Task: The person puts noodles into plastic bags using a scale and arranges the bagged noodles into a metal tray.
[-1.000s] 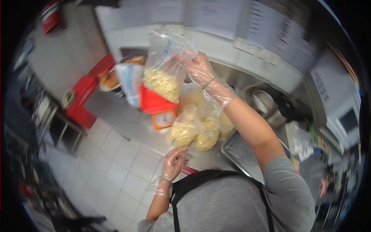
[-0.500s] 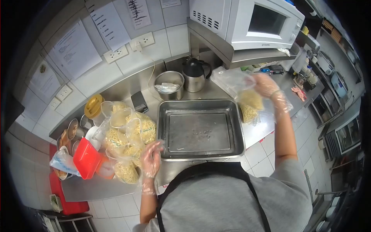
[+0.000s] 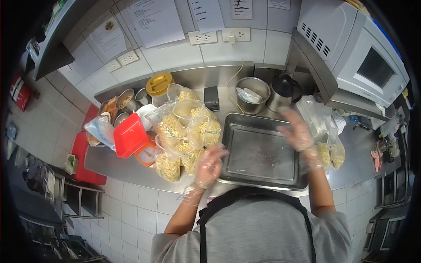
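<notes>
Grey short-sleeved shirt (image 3: pixel 258 230), black straps (image 3: pixel 203 239), clear plastic gloves (image 3: pixel 207 168)

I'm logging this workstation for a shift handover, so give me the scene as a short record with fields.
Tray: metal, no bags in it
Noodle bags: clustered left of tray
Left hand: gloved, nothing visibly held, by the tray's left edge
Right hand: gloved, blurred, over the tray's right side; contact unclear
Scale: orange, partly hidden by red container
Behind tray: metal pot, black-topped jug
</notes>
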Demonstrator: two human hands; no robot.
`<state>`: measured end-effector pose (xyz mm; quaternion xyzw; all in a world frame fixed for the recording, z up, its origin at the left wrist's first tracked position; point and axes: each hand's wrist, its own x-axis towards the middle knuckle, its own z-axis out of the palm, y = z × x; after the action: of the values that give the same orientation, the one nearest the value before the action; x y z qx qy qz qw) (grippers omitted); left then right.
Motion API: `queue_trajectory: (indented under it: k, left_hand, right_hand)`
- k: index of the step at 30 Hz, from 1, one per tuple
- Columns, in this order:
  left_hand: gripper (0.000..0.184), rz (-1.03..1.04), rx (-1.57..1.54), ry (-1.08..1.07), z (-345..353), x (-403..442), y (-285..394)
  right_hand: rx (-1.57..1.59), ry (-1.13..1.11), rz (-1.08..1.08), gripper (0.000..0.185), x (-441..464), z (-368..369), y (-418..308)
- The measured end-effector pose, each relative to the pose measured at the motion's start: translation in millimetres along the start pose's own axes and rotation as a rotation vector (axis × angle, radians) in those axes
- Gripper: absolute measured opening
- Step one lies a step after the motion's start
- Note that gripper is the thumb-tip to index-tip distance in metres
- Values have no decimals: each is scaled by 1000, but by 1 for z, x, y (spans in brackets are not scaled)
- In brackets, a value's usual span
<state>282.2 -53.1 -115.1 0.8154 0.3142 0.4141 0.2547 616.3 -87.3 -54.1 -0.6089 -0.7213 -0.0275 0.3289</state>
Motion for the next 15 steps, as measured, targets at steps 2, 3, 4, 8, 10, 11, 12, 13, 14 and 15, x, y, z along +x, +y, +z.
queue_trajectory:
  k: [2, 3, 4, 8, 10, 11, 12, 13, 14, 15]
  left_hand:
    - [47, 75, 156, 173, -30, 15, -8]
    - [51, 124, 251, 205, -47, 23, -18]
    - [53, 85, 360, 175, -62, 31, -20]
    - [59, 56, 679, -27, -98, 54, -36]
    - [57, 92, 763, -197, -100, 62, -46]
    - [54, 103, 796, -297, -98, 66, -47]
    - [51, 112, 827, -397, -97, 69, -49]
    - [47, 145, 850, -445, -95, 73, -60]
    - [43, 178, 873, -494, -94, 79, -74]
    - [39, 209, 893, -544, -95, 84, -87]
  right_hand:
    - [177, -141, -160, 50, 22, 43, -36]
    - [313, -239, -191, 51, 29, 65, -54]
    - [331, -328, -237, 53, 35, 79, -80]
    - [286, -365, -364, 55, 44, 143, -146]
    - [182, -377, -279, 47, 55, 163, -157]
    - [161, -441, -265, 41, 63, 166, -156]
    - [140, -507, -249, 34, 73, 168, -152]
    - [118, -574, -232, 28, 82, 171, -148]
    - [127, -478, -240, 17, 88, 180, -145]
    - [231, -477, -198, 16, 91, 185, -134]
